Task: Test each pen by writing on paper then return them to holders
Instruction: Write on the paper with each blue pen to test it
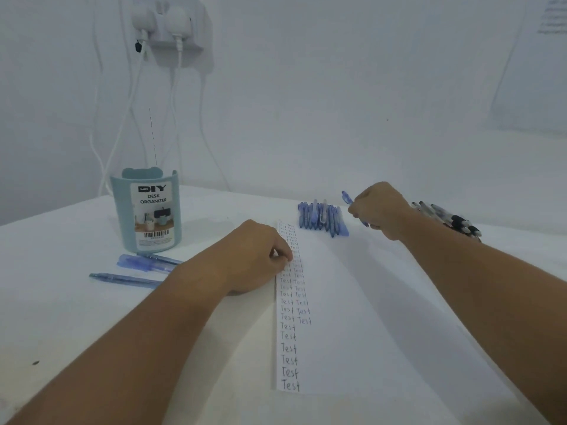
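Note:
A white sheet of paper (362, 317) lies on the table, with two columns of handwritten "Test" down its left side. My left hand (254, 256) rests on the paper's left edge with curled fingers and holds nothing. My right hand (380, 210) grips a blue pen (348, 198) above the table, beyond the paper's far right corner. A row of blue pens (322, 217) lies at the paper's far edge. A teal desk organizer (147, 210) stands at the left.
Three blue pens (147, 265) lie in front of the organizer, left of my left arm. A bunch of dark pens (451, 222) lies behind my right wrist. A wall socket with plugs and hanging white cables (171, 32) sits above the organizer.

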`<state>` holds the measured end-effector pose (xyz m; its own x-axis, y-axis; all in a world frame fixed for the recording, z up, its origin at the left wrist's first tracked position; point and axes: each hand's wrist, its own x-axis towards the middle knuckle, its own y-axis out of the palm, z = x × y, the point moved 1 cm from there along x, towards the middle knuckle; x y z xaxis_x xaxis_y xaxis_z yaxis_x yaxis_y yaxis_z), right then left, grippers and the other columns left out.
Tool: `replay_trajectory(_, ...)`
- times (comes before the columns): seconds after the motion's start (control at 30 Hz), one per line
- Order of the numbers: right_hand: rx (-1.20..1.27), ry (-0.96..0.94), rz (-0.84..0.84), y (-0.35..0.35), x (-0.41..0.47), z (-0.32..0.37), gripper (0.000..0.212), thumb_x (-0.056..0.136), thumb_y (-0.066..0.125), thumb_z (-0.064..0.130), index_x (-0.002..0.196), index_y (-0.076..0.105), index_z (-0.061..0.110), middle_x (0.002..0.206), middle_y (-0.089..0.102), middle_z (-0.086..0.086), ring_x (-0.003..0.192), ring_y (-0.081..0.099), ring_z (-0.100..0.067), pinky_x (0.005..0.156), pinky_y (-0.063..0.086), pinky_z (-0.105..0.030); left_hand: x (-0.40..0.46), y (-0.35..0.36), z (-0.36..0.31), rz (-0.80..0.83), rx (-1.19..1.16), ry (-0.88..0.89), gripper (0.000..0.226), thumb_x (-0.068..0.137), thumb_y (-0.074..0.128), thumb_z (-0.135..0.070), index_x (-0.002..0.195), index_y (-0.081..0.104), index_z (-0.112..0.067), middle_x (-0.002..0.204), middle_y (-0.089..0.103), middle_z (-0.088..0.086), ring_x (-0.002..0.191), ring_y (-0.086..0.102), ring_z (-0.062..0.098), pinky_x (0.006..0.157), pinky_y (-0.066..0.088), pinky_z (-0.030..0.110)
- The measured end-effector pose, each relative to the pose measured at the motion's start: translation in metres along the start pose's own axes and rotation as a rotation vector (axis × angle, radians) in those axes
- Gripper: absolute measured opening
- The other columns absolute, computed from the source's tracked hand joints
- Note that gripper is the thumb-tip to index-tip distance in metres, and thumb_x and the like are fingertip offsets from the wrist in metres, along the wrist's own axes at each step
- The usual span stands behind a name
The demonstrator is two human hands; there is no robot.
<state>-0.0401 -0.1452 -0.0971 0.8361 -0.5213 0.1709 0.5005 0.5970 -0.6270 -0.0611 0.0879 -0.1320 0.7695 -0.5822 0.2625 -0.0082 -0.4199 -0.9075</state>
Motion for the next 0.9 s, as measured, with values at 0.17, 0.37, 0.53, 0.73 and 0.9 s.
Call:
replay_trajectory(0.17, -0.156, -0.080, -0.001, 0.024, 0.021, 0.010, 0.015, 0.086, 0.055, -0.002, 0.074, 0.054, 0.006, 0.066, 0.051, -0.011, 0.053, 0.044, -0.021, 0.056, 0.038, -0.024, 0.001, 0.001, 0.000, -0.007, 0.003, 0.015, 0.024, 0.093, 0.052, -0.021, 0.105, 0.072, -0.026, 0.107, 0.067, -0.010, 0.087, 0.060, 0.005, 0.083, 0.050, 0.023)
replay_trajectory(0.37, -0.322, -0.188, 0.059, 0.044, 0.030, 0.016, 0.024, 0.092, 0.060, 0.011, 0.109, 0.064, -0.006, 0.102, 0.070, -0.020, 0.082, 0.060, -0.026, 0.085, 0.054, -0.037, 0.002, 0.002, -0.001, -0.022, 0.025, 0.053, 0.026, 0.092, 0.050, -0.018, 0.104, 0.072, -0.023, 0.105, 0.067, -0.012, 0.088, 0.057, 0.002, 0.081, 0.048, 0.020)
replay_trajectory(0.53, -0.365, -0.242, 0.070, 0.036, 0.026, 0.015, 0.028, 0.092, 0.061, 0.011, 0.111, 0.066, -0.009, 0.113, 0.068, -0.021, 0.086, 0.058, -0.026, 0.081, 0.052, -0.037, 0.001, 0.002, -0.001, -0.014, 0.036, 0.065, 0.025, 0.093, 0.050, -0.018, 0.105, 0.072, -0.022, 0.105, 0.067, -0.011, 0.091, 0.059, 0.005, 0.082, 0.049, 0.022)
replay_trajectory(0.73, -0.429, -0.259, 0.285, 0.015, 0.009, 0.009, 0.044, 0.086, 0.075, 0.026, 0.125, 0.063, 0.011, 0.130, 0.059, -0.009, 0.113, 0.054, -0.025, 0.089, 0.041, -0.028, -0.001, 0.001, -0.003, 0.000, 0.039, 0.058, 0.024, 0.093, 0.049, -0.019, 0.100, 0.072, -0.018, 0.102, 0.066, -0.008, 0.090, 0.060, 0.009, 0.083, 0.051, 0.029)
replay_trajectory(0.9, -0.573, -0.323, 0.312, 0.015, 0.002, 0.002, 0.058, 0.090, 0.069, 0.032, 0.141, 0.050, 0.016, 0.147, 0.045, -0.005, 0.134, 0.042, -0.026, 0.105, 0.032, -0.031, -0.002, 0.001, -0.003, -0.006, 0.041, 0.053, 0.024, 0.093, 0.049, -0.020, 0.100, 0.072, -0.019, 0.102, 0.067, -0.008, 0.090, 0.060, 0.009, 0.082, 0.051, 0.027)
